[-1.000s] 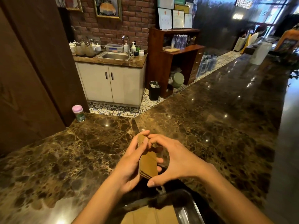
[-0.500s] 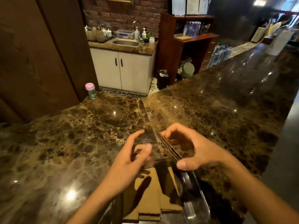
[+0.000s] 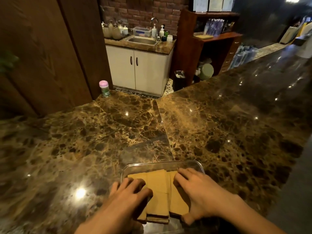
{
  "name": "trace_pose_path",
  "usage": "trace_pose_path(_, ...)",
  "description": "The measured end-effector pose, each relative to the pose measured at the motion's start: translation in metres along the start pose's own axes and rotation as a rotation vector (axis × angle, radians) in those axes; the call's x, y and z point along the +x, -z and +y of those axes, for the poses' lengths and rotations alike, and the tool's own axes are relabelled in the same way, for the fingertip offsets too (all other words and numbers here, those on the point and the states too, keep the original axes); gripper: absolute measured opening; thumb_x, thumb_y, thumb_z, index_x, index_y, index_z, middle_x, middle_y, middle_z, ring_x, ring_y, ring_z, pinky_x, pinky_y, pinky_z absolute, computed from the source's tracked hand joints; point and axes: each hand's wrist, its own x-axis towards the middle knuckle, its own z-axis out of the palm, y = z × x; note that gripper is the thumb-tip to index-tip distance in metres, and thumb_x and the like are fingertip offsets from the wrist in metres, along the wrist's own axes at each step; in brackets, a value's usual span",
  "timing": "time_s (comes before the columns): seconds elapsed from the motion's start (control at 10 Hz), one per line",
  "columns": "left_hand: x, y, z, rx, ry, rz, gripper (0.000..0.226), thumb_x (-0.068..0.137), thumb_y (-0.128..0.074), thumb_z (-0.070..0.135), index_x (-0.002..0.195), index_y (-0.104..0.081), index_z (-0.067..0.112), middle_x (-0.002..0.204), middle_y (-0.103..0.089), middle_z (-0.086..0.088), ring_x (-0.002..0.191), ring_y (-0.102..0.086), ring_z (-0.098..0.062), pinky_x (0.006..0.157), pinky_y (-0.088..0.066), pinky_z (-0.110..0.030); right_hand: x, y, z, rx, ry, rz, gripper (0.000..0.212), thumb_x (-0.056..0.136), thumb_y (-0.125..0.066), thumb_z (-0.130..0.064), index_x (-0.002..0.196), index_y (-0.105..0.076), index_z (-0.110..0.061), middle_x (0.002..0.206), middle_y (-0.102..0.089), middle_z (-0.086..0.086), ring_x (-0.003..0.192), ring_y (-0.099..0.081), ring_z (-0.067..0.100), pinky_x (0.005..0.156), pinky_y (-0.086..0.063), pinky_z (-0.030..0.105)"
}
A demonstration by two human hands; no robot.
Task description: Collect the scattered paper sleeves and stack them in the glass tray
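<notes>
You are pressing both hands down on a pile of brown paper sleeves (image 3: 157,191) lying inside the clear glass tray (image 3: 162,163), which is sitting on the dark marble counter (image 3: 84,141) right in front of you. Your left hand (image 3: 130,193) is lying palm-down with fingers spread over the left side of the pile, gripping nothing. Your right hand (image 3: 194,190) is lying flat over the right side, fingers pointing toward the tray's far edge and thumb resting near the pile's near corner; it too is loose and open rather than closed around a sleeve. The sleeves are sitting in overlapping layers, a middle strip riding slightly higher than the pieces at either side, and their dark stacked edges are showing at the near end. The tray's far rim and rounded corners are showing beyond your fingertips. At the counter's far left edge a small jar with a pink lid (image 3: 104,88) is standing upright, well apart from the tray. Beyond the counter, a white cabinet (image 3: 136,71) is carrying a steel sink (image 3: 141,40) under a brick wall, with wooden shelving (image 3: 211,39) standing to its right.
</notes>
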Motion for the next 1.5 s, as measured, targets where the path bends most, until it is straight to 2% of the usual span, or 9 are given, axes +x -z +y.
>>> trace_pose_path(0.2,0.003,-0.005,-0.002,-0.021,-0.006,0.028,0.069,0.08,-0.067,0.036,0.135,-0.027,0.05,0.153,-0.021,0.012,0.137,-0.02,-0.019,0.094,-0.029,-0.039,-0.003,-0.017,0.0,0.085,0.022,0.12,0.089,0.084,-0.074,-0.054,0.154,-0.023,-0.034,0.171,0.009,-0.007,0.157,-0.002,0.029,0.123,-0.027,0.049)
trace_pose_path(0.5,0.013,0.004,-0.02,0.047,-0.037,0.097,0.065,0.083,-0.062,0.037,0.135,-0.028,0.053,0.148,-0.033,0.018,0.137,-0.031,-0.013,0.097,-0.027,-0.045,0.005,-0.02,-0.006,0.206,-0.04,0.168,0.084,0.084,-0.075,-0.051,0.151,-0.028,-0.034,0.164,-0.021,-0.002,0.141,-0.043,0.027,0.111,-0.047,0.037)
trace_pose_path(0.8,0.026,0.008,0.003,0.265,0.052,0.022,0.097,0.066,-0.07,0.066,0.14,-0.02,0.028,0.143,-0.035,-0.008,0.133,-0.037,-0.034,0.109,0.011,-0.069,0.01,-0.017,-0.025,0.044,-0.153,0.153,0.109,0.072,-0.072,-0.074,0.155,-0.023,-0.023,0.163,-0.017,0.006,0.146,-0.022,0.029,0.122,-0.025,0.046)
trace_pose_path(0.9,0.032,0.005,0.011,0.298,0.055,0.063,0.092,0.068,-0.069,0.06,0.136,-0.021,0.02,0.135,-0.038,-0.015,0.125,-0.041,-0.037,0.11,-0.001,-0.066,0.014,-0.017,-0.034,-0.011,-0.126,0.255,0.107,0.068,-0.068,-0.081,0.147,-0.031,-0.018,0.15,-0.028,0.006,0.133,-0.029,0.027,0.117,-0.028,0.043)
trace_pose_path(1.0,0.036,-0.008,0.006,0.264,0.012,0.127,0.086,0.046,-0.07,0.068,0.113,-0.046,0.019,0.102,-0.058,-0.013,0.087,-0.058,-0.036,0.091,-0.03,-0.057,0.022,-0.018,-0.037,-0.03,-0.086,0.282,0.096,0.071,-0.069,-0.075,0.141,-0.035,-0.018,0.142,-0.035,0.006,0.126,-0.034,0.028,0.11,-0.032,0.043)
trace_pose_path(1.1,0.037,-0.015,0.003,0.199,0.01,0.123,0.076,0.033,-0.068,0.068,0.092,-0.056,0.022,0.082,-0.059,-0.008,0.063,-0.055,-0.03,0.069,-0.033,-0.045,0.028,-0.021,-0.035,-0.005,-0.059,0.264,0.088,0.077,-0.067,-0.069,0.141,-0.035,-0.018,0.142,-0.037,0.007,0.125,-0.036,0.028,0.106,-0.032,0.043)
trace_pose_path(1.3,0.046,-0.011,-0.002,0.192,0.016,0.089,0.069,0.042,-0.072,0.073,0.09,-0.059,0.025,0.076,-0.058,-0.007,0.067,-0.045,-0.03,0.054,-0.029,-0.038,0.036,-0.015,-0.028,0.064,-0.067,0.183,0.084,0.082,-0.078,-0.048,0.147,-0.034,-0.018,0.152,-0.033,0.009,0.135,-0.034,0.028,0.113,-0.032,0.042)
trace_pose_path(1.4,0.042,0.025,-0.005,0.028,-0.011,0.14,0.069,0.067,-0.057,0.075,0.115,-0.053,0.025,0.109,-0.05,-0.006,0.098,-0.054,-0.026,0.067,-0.04,-0.035,0.024,0.014,-0.018,0.307,-0.068,0.152,0.07,0.077,-0.081,-0.054,0.134,-0.048,-0.031,0.142,-0.048,-0.006,0.131,-0.045,0.016,0.111,-0.04,0.034)
trace_pose_path(1.5,0.048,0.072,-0.016,-0.035,0.041,0.304,0.062,0.083,-0.039,0.078,0.121,-0.05,0.03,0.119,-0.047,0.007,0.107,-0.046,-0.011,0.085,-0.046,-0.026,0.006,0.059,-0.011,0.445,-0.102,0.342,0.059,0.075,-0.065,-0.079,0.115,-0.059,-0.036,0.108,-0.063,-0.019,0.097,-0.059,-0.001,0.079,-0.051,0.019)
